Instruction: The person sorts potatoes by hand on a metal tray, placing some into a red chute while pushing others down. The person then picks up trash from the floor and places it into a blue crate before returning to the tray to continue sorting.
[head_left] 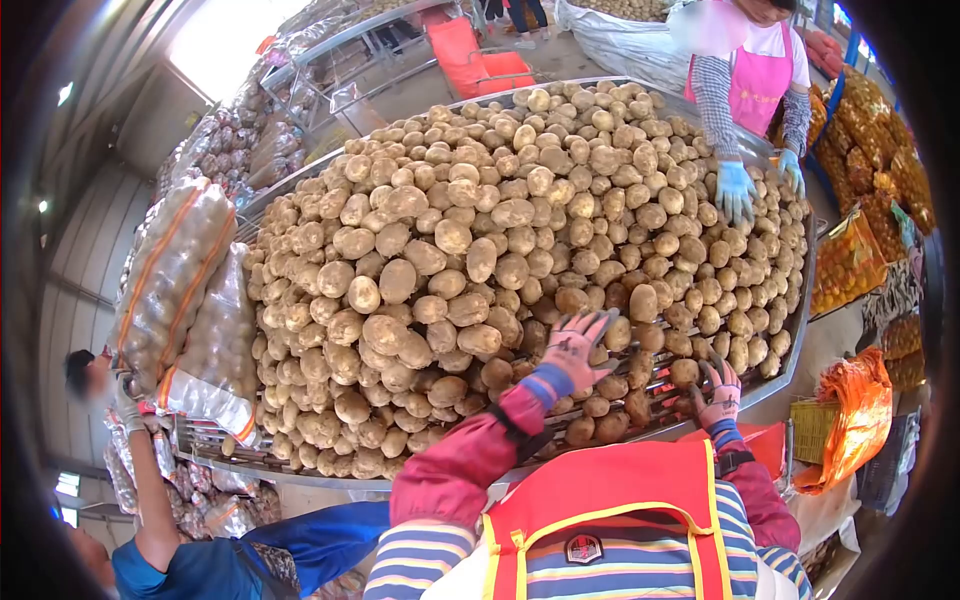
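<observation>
A large heap of potatoes (430, 270) covers a metal-edged sorting table (800, 345). My left hand (578, 350), in a pink and grey glove, lies on the potatoes near the table's front, its fingers spread and pointing up and right. To its right, my right hand (718, 392), gloved alike, is at the front right part of the heap, fingers apart beside a potato (685, 373). Between my hands, metal rollers (660, 390) show among loose potatoes. Neither hand is closed round a potato.
Across the table, a co-worker in a pink apron (755, 90) reaches blue gloves into the heap. At the left, another person in blue (185, 570) touches full mesh sacks (170, 280). An orange bag (860, 410) hangs over a yellow crate (813, 430) at the right.
</observation>
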